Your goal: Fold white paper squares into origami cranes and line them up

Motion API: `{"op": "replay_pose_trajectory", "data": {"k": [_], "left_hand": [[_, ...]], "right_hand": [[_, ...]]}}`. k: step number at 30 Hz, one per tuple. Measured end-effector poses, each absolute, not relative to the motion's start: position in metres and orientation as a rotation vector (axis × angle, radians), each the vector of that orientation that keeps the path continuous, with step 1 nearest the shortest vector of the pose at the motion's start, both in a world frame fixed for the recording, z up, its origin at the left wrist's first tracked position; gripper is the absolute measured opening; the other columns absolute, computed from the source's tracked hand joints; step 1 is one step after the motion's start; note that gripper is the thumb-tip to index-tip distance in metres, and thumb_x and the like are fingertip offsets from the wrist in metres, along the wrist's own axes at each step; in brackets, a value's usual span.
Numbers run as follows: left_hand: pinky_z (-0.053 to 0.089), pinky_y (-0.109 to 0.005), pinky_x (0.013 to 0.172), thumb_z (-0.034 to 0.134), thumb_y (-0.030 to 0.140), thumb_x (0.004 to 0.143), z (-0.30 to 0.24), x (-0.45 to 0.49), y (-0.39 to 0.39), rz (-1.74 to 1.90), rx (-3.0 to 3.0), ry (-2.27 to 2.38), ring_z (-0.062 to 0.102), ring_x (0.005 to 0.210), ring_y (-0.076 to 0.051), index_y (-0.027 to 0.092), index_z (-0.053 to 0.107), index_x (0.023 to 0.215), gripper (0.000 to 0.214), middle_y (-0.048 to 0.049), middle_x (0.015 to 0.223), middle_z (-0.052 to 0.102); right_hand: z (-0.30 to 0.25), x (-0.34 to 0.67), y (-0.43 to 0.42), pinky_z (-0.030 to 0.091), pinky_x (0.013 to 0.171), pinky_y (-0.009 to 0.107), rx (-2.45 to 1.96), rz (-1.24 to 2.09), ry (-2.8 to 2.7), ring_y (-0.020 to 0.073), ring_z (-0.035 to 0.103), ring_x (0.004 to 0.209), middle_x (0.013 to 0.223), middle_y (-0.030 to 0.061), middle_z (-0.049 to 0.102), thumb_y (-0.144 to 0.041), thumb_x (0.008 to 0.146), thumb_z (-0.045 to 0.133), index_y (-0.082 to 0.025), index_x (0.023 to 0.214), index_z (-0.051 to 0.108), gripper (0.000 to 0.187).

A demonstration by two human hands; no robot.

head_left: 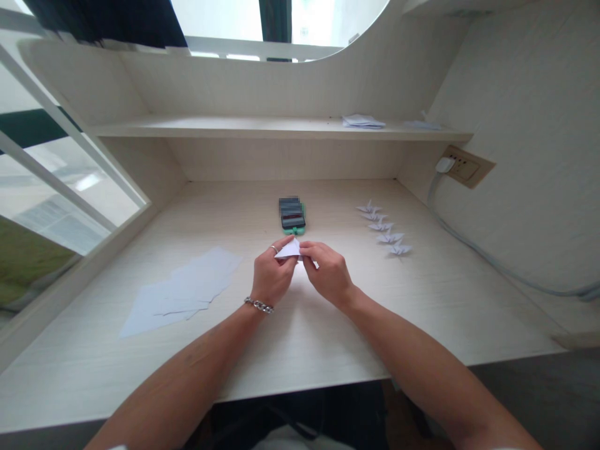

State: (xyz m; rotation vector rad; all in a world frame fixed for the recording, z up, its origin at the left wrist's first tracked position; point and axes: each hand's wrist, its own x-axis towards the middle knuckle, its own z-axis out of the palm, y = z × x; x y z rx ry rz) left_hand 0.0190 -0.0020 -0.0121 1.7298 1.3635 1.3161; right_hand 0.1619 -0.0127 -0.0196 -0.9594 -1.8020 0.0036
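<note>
A small folded piece of white paper [289,249], pointed at the top, is held up between my two hands above the desk. My left hand [273,272], with a ring and a chain bracelet, pinches its left side. At its right edge the fingers of my right hand [328,269] are closed on the paper. Part of the fold is hidden behind my fingers. Several folded paper cranes [380,226] stand in a slanting row to the right of my hands. Loose white paper sheets [192,284] lie overlapping on the desk to the left.
A phone in a green case [292,214] lies just beyond my hands. Folded papers [363,121] rest on the shelf [234,128] above. A cable [492,259] runs from the wall socket [469,167] down the right side. The desk's front edge [304,390] is close to me.
</note>
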Motion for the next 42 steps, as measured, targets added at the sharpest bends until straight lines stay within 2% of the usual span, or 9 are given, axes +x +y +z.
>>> {"op": "replay_pose_trajectory", "data": {"k": [6,11,15,17,19,22,26,32,42], "left_hand": [[0.051,-0.031,0.07,0.069,0.025,0.071,-0.007,0.022,-0.005,1.441,1.735,1.417,0.066,0.073,-0.021,0.018,0.071,0.107,0.037,-0.0063,0.089,0.074],[0.052,-0.032,0.071,0.066,0.024,0.074,-0.007,0.023,-0.008,1.394,1.809,1.423,0.067,0.07,-0.021,0.021,0.07,0.111,0.037,-0.0059,0.093,0.075],[0.053,-0.032,0.082,0.066,0.017,0.071,-0.01,0.022,-0.007,1.315,1.805,1.142,0.068,0.088,-0.022,0.025,0.065,0.12,0.05,-0.0058,0.115,0.07],[0.055,-0.032,0.082,0.065,0.013,0.07,-0.01,0.02,-0.004,1.272,1.697,1.014,0.067,0.094,-0.022,0.023,0.059,0.127,0.059,-0.0076,0.118,0.068],[0.056,-0.031,0.075,0.064,0.015,0.072,-0.009,0.018,0.0,1.266,1.509,0.94,0.067,0.093,-0.022,0.02,0.059,0.126,0.054,-0.0097,0.115,0.068],[0.056,-0.029,0.067,0.067,0.029,0.076,-0.005,0.015,0.005,1.227,1.301,0.922,0.067,0.083,-0.019,0.015,0.069,0.108,0.035,-0.0096,0.099,0.071],[0.054,-0.027,0.065,0.073,0.041,0.073,-0.003,0.013,0.007,1.128,1.214,0.858,0.064,0.076,-0.016,0.015,0.071,0.104,0.041,-0.0066,0.086,0.07],[0.051,-0.027,0.066,0.079,0.035,0.068,-0.004,0.01,0.007,1.077,1.127,0.764,0.063,0.072,-0.014,0.016,0.07,0.097,0.035,-0.005,0.081,0.069],[0.053,-0.028,0.067,0.083,0.028,0.062,-0.002,0.012,0.005,1.08,1.031,0.69,0.063,0.07,-0.013,0.015,0.07,0.087,0.031,-0.0047,0.082,0.07]], "right_hand": [[-0.022,0.156,-0.014,0.052,0.09,0.037,-1.003,0.081,-1.73,0.0206,0.066,0.098,0.101,0.0096,0.071,-0.015,0.088,0.047,-0.022,0.089,0.065,0.019],[-0.022,0.155,-0.013,0.054,0.08,0.034,-1.069,0.166,-1.652,0.0211,0.067,0.089,0.099,0.0098,0.071,-0.014,0.083,0.05,-0.019,0.097,0.065,0.021],[-0.019,0.162,-0.009,0.054,0.079,0.034,-1.161,0.306,-1.541,0.0214,0.066,0.086,0.096,0.0067,0.072,-0.011,0.076,0.054,-0.021,0.098,0.068,0.028],[-0.019,0.166,-0.006,0.054,0.078,0.033,-1.133,0.409,-1.472,0.0211,0.067,0.088,0.097,0.0058,0.072,-0.011,0.075,0.054,-0.02,0.094,0.07,0.027],[-0.02,0.169,-0.003,0.054,0.076,0.032,-1.098,0.521,-1.404,0.0206,0.067,0.087,0.096,0.0057,0.072,-0.012,0.074,0.054,-0.02,0.093,0.071,0.027],[-0.022,0.17,-0.001,0.055,0.074,0.031,-1.044,0.682,-1.346,0.0198,0.068,0.083,0.092,0.0052,0.073,-0.011,0.071,0.055,-0.018,0.091,0.072,0.028],[-0.022,0.168,0.001,0.055,0.073,0.031,-0.964,0.829,-1.306,0.0187,0.068,0.08,0.087,0.004,0.073,-0.01,0.067,0.058,-0.017,0.087,0.073,0.026],[-0.021,0.168,0.0,0.055,0.072,0.031,-0.946,0.932,-1.262,0.0196,0.068,0.079,0.086,0.0042,0.074,-0.015,0.066,0.065,-0.018,0.085,0.073,0.021],[-0.017,0.168,-0.004,0.054,0.069,0.03,-0.914,0.926,-1.25,0.0196,0.067,0.078,0.084,0.004,0.073,-0.017,0.064,0.071,-0.018,0.083,0.072,0.02]]}}
